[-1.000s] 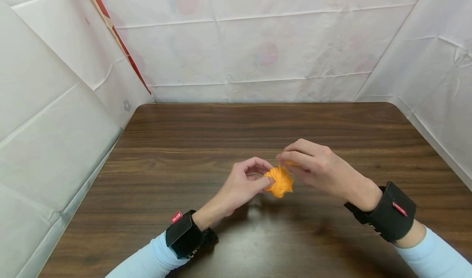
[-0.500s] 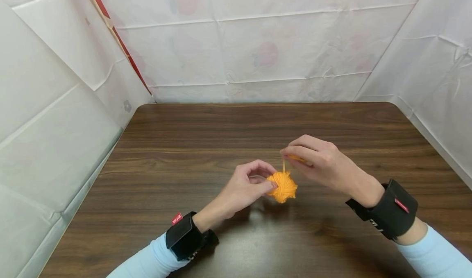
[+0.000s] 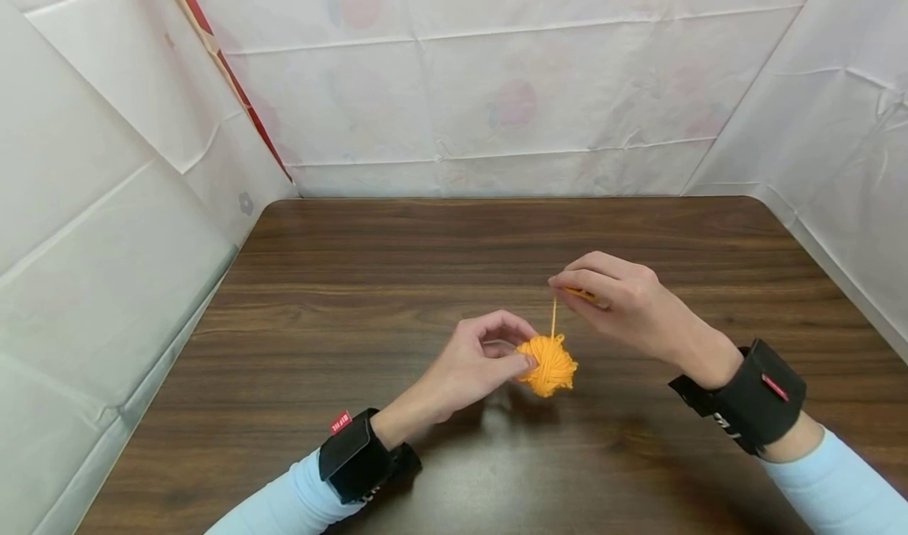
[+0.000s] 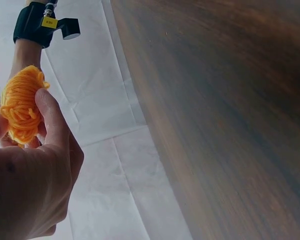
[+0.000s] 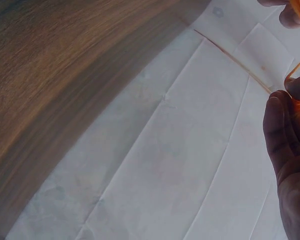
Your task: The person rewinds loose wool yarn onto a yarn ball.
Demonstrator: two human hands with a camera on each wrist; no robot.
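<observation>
Head view, looking down over the dark brown wood-grain table (image 3: 397, 267): the person's left hand (image 3: 477, 362) pinches a small round ball of orange yarn (image 3: 548, 364) between thumb and fingertips, holding it above the middle of the tabletop. From the top of the ball a single thin orange strand (image 3: 553, 317) runs straight up to the right hand (image 3: 624, 302), whose thumb and forefinger are closed on its free end, just above and to the right of the ball. The left wrist view shows the same ball (image 4: 20, 110) gripped by curled fingers (image 4: 52, 120). Both wrists wear black straps over pale blue sleeves. Creased white sheeting (image 3: 496, 86) walls the table on three sides.
</observation>
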